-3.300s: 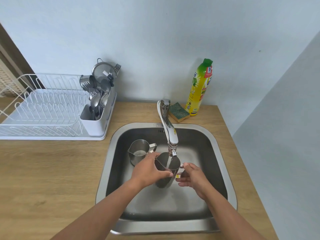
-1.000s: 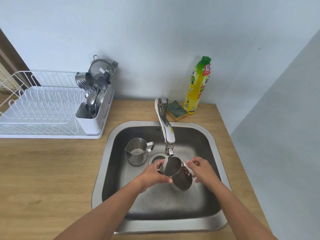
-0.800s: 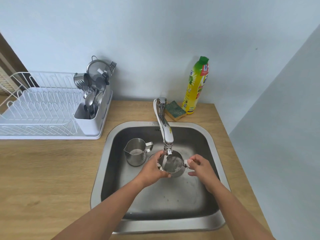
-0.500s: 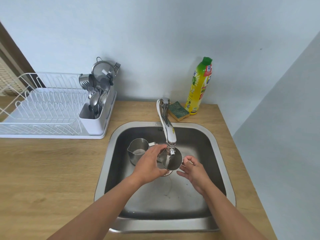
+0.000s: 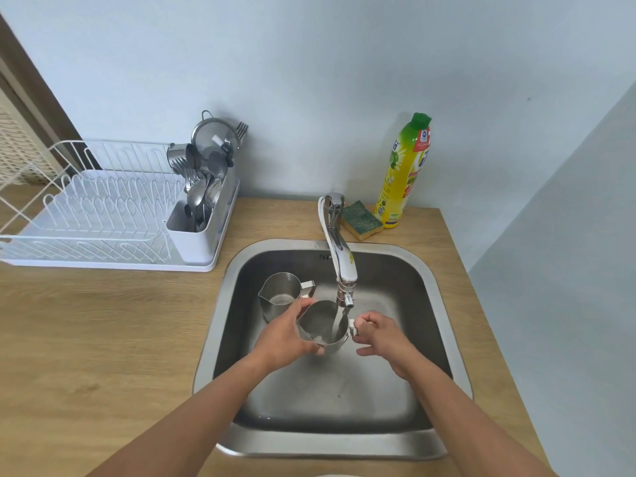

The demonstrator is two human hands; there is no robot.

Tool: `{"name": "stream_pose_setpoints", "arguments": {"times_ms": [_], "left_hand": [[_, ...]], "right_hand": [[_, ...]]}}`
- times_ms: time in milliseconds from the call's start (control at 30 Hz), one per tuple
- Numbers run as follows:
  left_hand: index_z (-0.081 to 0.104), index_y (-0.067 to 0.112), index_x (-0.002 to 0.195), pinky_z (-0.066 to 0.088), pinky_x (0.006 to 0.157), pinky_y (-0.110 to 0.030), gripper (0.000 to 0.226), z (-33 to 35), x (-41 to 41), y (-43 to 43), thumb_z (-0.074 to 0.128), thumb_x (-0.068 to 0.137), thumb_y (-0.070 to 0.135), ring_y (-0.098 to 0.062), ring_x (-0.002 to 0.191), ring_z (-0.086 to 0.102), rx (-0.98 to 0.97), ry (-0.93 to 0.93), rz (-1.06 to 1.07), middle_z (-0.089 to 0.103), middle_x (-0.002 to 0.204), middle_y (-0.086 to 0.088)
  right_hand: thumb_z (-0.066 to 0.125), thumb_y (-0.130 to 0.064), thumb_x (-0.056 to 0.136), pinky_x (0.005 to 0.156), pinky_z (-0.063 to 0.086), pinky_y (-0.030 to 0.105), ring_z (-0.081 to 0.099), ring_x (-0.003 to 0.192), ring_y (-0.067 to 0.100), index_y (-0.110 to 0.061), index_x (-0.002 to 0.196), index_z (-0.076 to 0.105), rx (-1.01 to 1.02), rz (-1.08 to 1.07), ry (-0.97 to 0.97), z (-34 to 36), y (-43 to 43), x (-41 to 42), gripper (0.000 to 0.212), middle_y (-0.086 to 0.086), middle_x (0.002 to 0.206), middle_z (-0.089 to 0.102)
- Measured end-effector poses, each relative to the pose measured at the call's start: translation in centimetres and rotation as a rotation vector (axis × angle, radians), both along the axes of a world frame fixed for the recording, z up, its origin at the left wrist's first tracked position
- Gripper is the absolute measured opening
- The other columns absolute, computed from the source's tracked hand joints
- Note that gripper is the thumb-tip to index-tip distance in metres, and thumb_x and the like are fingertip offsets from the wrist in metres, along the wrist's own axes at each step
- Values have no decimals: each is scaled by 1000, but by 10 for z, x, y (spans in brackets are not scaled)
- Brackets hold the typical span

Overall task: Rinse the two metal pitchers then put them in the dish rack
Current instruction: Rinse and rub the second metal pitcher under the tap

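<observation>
I hold one metal pitcher (image 5: 321, 325) upright under the faucet (image 5: 340, 259), and a stream of water runs into it. My left hand (image 5: 284, 337) wraps the pitcher's left side. My right hand (image 5: 378, 333) pinches its handle on the right. The second metal pitcher (image 5: 280, 294) stands upright on the sink floor just behind my left hand, with a little water inside. The white dish rack (image 5: 103, 215) sits on the counter to the left of the sink.
The steel sink (image 5: 430, 339) is set in a wooden counter (image 5: 103, 339). A cutlery holder (image 5: 203, 215) full of spoons, forks and a strainer fills the rack's right end. A green sponge (image 5: 363, 218) and a yellow soap bottle (image 5: 404, 173) stand behind the faucet.
One second ago the pitcher was tipped over, mouth toward me. Now it is upright under the running water, held by both hands.
</observation>
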State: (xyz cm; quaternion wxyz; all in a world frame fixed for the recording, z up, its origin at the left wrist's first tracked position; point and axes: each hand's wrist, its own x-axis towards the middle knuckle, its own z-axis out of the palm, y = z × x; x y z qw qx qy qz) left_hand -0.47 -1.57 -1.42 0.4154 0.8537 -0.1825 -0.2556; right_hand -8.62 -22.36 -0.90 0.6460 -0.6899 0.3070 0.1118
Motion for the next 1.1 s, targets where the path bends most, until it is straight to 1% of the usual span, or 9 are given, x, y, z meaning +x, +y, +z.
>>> {"name": "stream_pose_setpoints", "arguments": {"times_ms": [100, 200, 367, 567, 800, 867, 933, 1033, 1100], "left_hand": [[45, 48, 130, 45, 105, -32, 90, 1, -6, -5, 90, 51, 43, -4, 120, 55, 2, 7, -5, 58, 126, 25], [43, 49, 130, 46, 104, -32, 91, 2, -3, -10, 89, 52, 43, -6, 118, 54, -2, -14, 27, 58, 126, 23], [46, 46, 129, 45, 105, -30, 90, -1, 0, -3, 91, 51, 47, -3, 117, 53, 19, 4, -22, 56, 122, 26], [44, 43, 134, 42, 105, -28, 91, 7, 6, -4, 91, 56, 41, -3, 117, 51, 21, -6, -14, 54, 127, 24], [46, 39, 133, 43, 109, -36, 100, 8, 10, -6, 89, 44, 54, -7, 121, 55, 2, 121, 6, 57, 132, 17], [47, 37, 129, 43, 108, -37, 98, 9, 12, -6, 89, 43, 53, -10, 121, 56, -19, 192, 42, 59, 130, 12], [48, 33, 126, 47, 103, -36, 93, 10, 13, -5, 90, 46, 54, -12, 115, 60, -24, 250, 75, 62, 123, 9], [48, 25, 125, 51, 81, -26, 71, 12, 11, -5, 88, 68, 39, -8, 99, 63, -63, 354, 97, 67, 107, 7], [50, 25, 125, 51, 80, -31, 65, 13, 10, -5, 85, 72, 38, -8, 98, 62, -92, 421, 126, 65, 110, 8]], "right_hand": [[53, -20, 99, 69, 57, 36, 60, 79, 25, -16, 87, 60, -11, -30, 9, -1, -5, -2, 15, 9, 85, 59], [50, -20, 100, 73, 58, 37, 60, 84, 24, -16, 88, 58, -26, -91, -16, -3, -1, 1, 15, 7, 90, 61], [52, -20, 100, 64, 57, 34, 62, 78, 26, -16, 89, 60, 14, -5, 36, -1, -4, 2, 14, 11, 85, 58], [51, -22, 100, 74, 57, 37, 64, 84, 26, -15, 93, 60, -21, -52, 21, -3, 2, 6, 13, 9, 91, 62], [49, -31, 100, 71, 55, 37, 65, 78, 25, -18, 97, 60, -59, -52, 28, -4, 0, 5, 17, 10, 84, 59], [49, -35, 100, 65, 56, 35, 68, 75, 26, -17, 101, 60, -51, -38, 46, -4, 0, 2, 21, 10, 81, 59], [49, -38, 100, 56, 55, 32, 71, 70, 28, -14, 104, 60, -50, -22, 68, -3, 0, 0, 27, 13, 79, 60], [49, -45, 98, 49, 52, 29, 75, 67, 30, -13, 103, 62, -86, -13, 106, 0, 3, -2, 36, 16, 78, 62], [49, -49, 96, 45, 50, 28, 75, 66, 31, -10, 102, 62, -117, -17, 131, 2, 4, -2, 42, 16, 78, 63]]}}
